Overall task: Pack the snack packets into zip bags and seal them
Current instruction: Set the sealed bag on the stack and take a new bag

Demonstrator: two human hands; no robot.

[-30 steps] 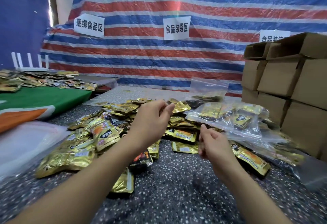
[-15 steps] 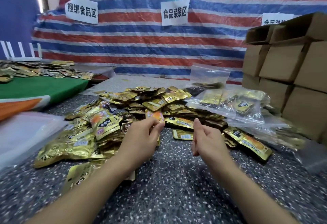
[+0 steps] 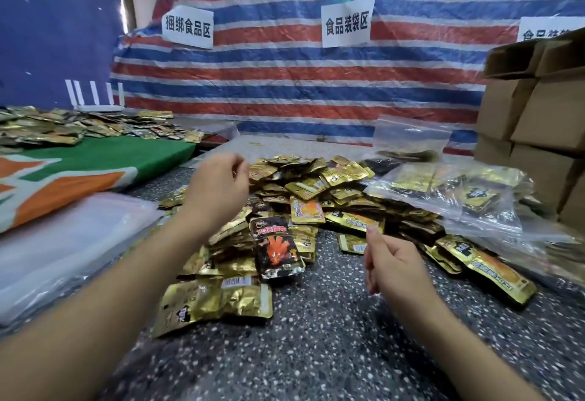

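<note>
Clear zip bags (image 3: 449,191) of gold packets (image 3: 474,198)

We have one view only, worn on the head, wide-angle, looking forward and down along both forearms. It sits close above the left hand (image 3: 218,187) and right hand (image 3: 392,266), facing the striped tarp (image 3: 285,78) well beyond them.

left hand (image 3: 218,190): raised, fingers loosely curled, empty | right hand (image 3: 394,269): lower, loosely curled, empty
</note>
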